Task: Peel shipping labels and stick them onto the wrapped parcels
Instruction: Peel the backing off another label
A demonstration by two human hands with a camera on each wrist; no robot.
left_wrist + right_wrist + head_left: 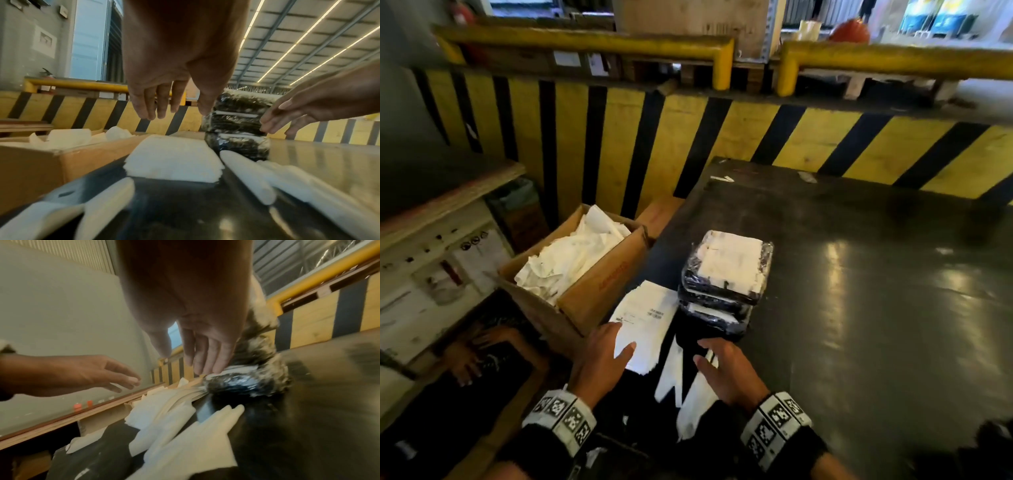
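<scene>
A stack of black plastic-wrapped parcels (726, 284) (236, 128) (246, 378) stands on the dark table (876, 291); a white label covers the top one. A pile of white label sheets (645, 322) (174, 160) lies left of the stack near the table edge. My left hand (602, 356) (170, 104) hovers over that pile, fingers straight, holding nothing. My right hand (726, 363) (197, 360) reaches toward the near side of the parcel stack, fingers extended and empty. Loose white paper strips (688, 387) (185, 431) lie under the hands.
A cardboard box (592, 284) (41, 162) full of crumpled white backing paper stands left of the table. A yellow-and-black striped barrier (722, 137) runs behind. Another person's hand (469, 356) shows low at left. A wooden shelf (448, 192) is at far left.
</scene>
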